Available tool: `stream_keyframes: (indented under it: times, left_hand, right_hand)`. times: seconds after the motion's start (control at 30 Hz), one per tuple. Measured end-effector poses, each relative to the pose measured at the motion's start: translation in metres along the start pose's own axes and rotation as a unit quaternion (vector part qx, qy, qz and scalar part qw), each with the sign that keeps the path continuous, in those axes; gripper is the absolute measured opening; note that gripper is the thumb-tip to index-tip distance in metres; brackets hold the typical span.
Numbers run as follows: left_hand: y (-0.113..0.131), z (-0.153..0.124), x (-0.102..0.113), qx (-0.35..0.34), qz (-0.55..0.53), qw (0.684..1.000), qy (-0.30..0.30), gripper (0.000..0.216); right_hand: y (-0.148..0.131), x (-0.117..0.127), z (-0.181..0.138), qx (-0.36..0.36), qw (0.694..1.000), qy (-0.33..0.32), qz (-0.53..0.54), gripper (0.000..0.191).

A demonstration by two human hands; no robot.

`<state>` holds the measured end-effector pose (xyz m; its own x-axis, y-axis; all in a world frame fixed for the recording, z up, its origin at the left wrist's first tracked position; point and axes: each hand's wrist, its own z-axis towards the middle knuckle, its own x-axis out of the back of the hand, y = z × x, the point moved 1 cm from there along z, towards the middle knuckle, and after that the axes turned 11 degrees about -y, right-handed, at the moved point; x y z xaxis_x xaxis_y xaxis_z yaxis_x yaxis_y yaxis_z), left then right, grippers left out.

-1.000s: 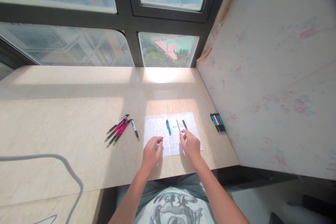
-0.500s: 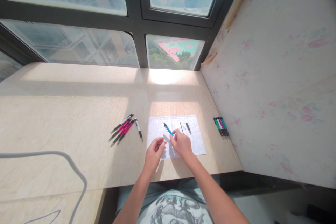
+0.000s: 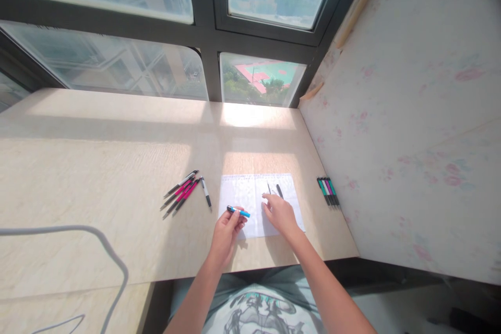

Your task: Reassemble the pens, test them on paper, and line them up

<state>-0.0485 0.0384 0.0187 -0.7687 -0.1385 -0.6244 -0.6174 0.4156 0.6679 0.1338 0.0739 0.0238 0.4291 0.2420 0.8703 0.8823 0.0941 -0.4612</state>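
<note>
My left hand (image 3: pixel 226 234) pinches the blue pen barrel (image 3: pixel 241 213) with a black end, holding it over the left part of the white paper (image 3: pixel 238 186). Above the paper's right part is my right hand (image 3: pixel 282 215), its index finger stretched out and nothing seen in it. Just beyond those fingers lie a thin dark pen refill (image 3: pixel 269 188) and a black pen grip piece (image 3: pixel 279 191). Between these two is a tiny part, too small to make out clearly.
Left of the paper, several pink and white pens (image 3: pixel 180 193) lie in a pile beside a single white-and-black pen (image 3: pixel 205 193). By the wall, several green, white and purple pens (image 3: pixel 329 192) form a row. A grey cable (image 3: pixel 113 255) curves across the table's left side.
The blue barrel has passed from my right hand to my left and now lies more level. My right hand has shifted right, towards the refill and the black piece.
</note>
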Motion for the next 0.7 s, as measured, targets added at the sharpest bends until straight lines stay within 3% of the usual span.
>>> stream_keyframes:
  times: [0.17,0.43,0.57,0.7]
  left_hand:
    - [0.008,-0.004,-0.003,0.04,-0.264,0.963,-0.032,0.009]
    - [0.004,-0.006,-0.009,0.055,-0.248,0.967,-0.011,0.008]
    - [0.004,-0.006,-0.01,0.06,-0.252,0.966,-0.009,0.009]
    - [0.004,-0.006,-0.01,0.076,-0.266,0.961,-0.011,0.009]
  right_hand:
    - [-0.005,0.0,0.019,-0.052,0.991,-0.011,-0.123,0.025]
    - [-0.007,0.0,0.026,-0.07,0.985,-0.029,-0.156,0.016]
    - [-0.009,0.004,0.02,-0.04,0.995,-0.015,-0.094,0.013]
    - [-0.016,0.004,0.003,0.052,0.993,-0.019,0.103,0.007]
